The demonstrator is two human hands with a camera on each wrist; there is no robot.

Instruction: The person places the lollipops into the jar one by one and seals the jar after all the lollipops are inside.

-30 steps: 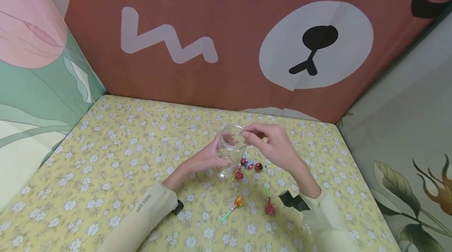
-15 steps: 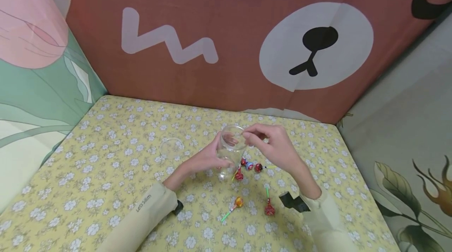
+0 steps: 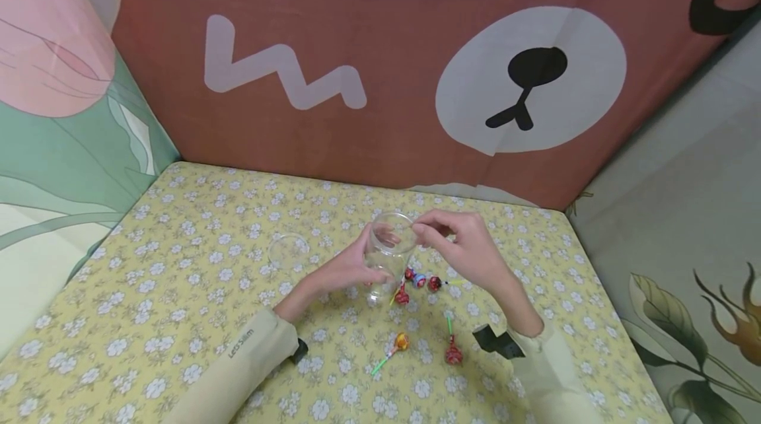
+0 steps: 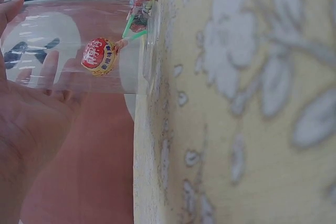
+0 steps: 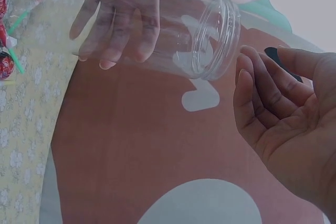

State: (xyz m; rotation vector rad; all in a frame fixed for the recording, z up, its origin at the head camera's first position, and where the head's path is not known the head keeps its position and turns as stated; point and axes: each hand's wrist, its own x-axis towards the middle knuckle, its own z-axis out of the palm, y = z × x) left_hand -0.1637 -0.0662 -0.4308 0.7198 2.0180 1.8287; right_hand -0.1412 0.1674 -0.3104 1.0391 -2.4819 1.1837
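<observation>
Cream sleeves frame the near edge of the yellow flowered table [image 3: 148, 318], and just beyond them two lollipops lie loose: an orange-headed lollipop [image 3: 401, 342] on a green stick and a red lollipop [image 3: 454, 352] beside it, both well short of the hands. A little further in, a cluster of wrapped lollipops [image 3: 419, 279] lies touching the foot of the clear plastic jar [image 3: 388, 253], red heads and one blue.

That jar stands at the middle of the table, tilted, its mouth upward and leaning toward the right. The left hand [image 3: 351, 267] has its grip wrapped round the jar's lower body from the left side; the right wrist view shows those fingers through the clear wall. The right hand [image 3: 460, 247] is just beside the rim, on the mouth's right, with its grip narrow: fingers loosely curled, tips together at the lip, and nothing visible between them. So the opening lies directly left of the right fingertips, and the jar's long axis runs from the table up toward that hand, which is the nearer one to the mouth.

Further left, apart from both hands, a clear round lid [image 3: 288, 249] lies flat. Behind stands a brown backdrop with a bear face [image 3: 529, 80].
</observation>
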